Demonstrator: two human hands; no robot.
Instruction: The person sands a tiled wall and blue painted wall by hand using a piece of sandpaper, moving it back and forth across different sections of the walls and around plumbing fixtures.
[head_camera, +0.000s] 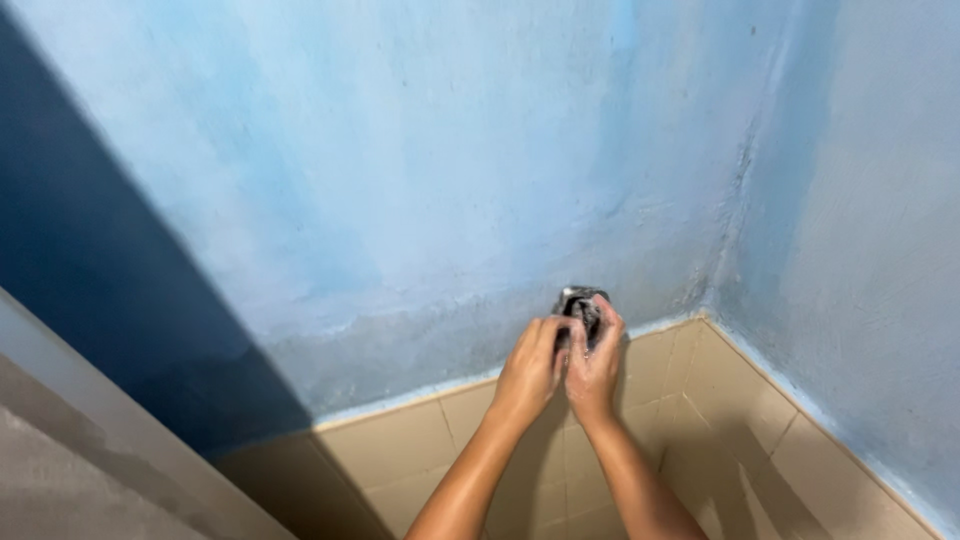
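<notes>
Both my arms reach up toward a small dark metal fitting (580, 303) set in the blue wall just above the tile line. My left hand (528, 370) curls around the fitting's left and lower side. Pressed against it, my right hand (595, 368) has its fingers wrapped over the fitting's right side. The hands touch each other and cover most of the fitting, so only its shiny dark top shows. What kind of fitting it is cannot be told.
The pale blue plastered wall (420, 180) meets a second blue wall (870, 250) in a corner at the right. Beige tiles (400, 450) cover the lower wall. A dark shadow (90, 280) and a grey slanted edge (120, 440) lie at the left.
</notes>
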